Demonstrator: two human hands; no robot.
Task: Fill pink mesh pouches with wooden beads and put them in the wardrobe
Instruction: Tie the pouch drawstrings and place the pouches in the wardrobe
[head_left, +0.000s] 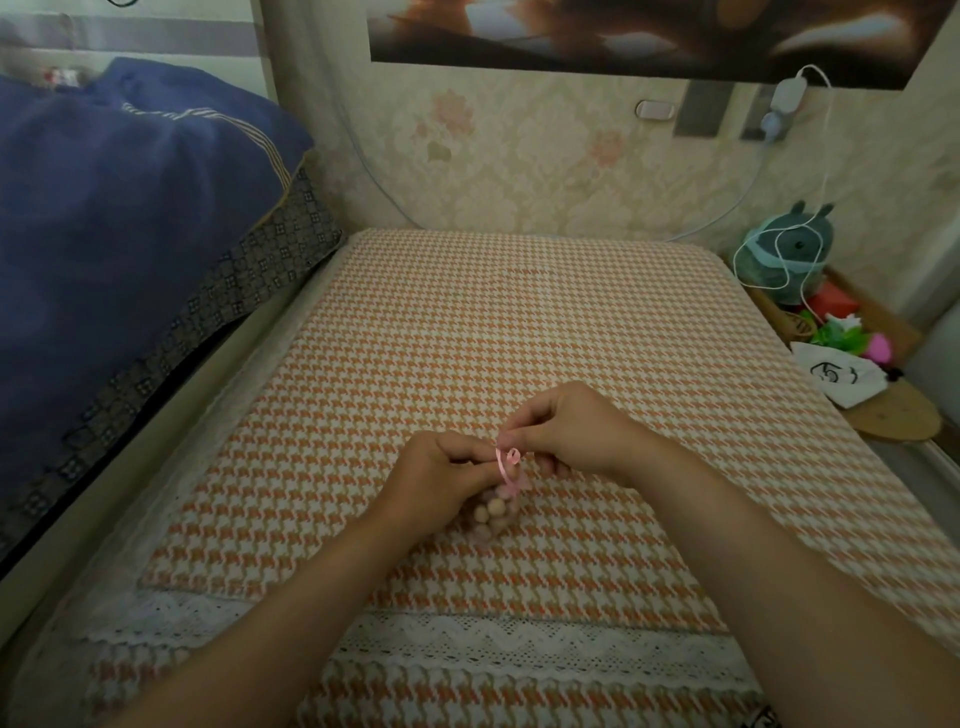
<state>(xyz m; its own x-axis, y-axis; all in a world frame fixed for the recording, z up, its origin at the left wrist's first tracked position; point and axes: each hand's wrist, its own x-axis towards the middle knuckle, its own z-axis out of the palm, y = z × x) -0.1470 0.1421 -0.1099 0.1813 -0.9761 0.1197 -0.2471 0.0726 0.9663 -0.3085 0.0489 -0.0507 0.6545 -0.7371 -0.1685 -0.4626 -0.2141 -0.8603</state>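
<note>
Both hands meet over the houndstooth bedspread (467, 322): the left hand (441, 475) pinches the neck of a pink mesh pouch (491, 514) of wooden beads (480, 515), and the right hand (566, 434) pinches its pink ribbon (506, 460). At ten o'clock lies a blue quilt (119, 208); at two o'clock, a plush toy (789, 249).

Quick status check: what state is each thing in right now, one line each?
Mesh pouch: filled with wooden beads, neck gathered, resting on the bedspread.
Pink ribbon: looped, being tied.
Left hand: grip shut on the pouch neck.
Right hand: pinching the ribbon.
White charger cable: plugged in, draped over the plush toy.
</note>
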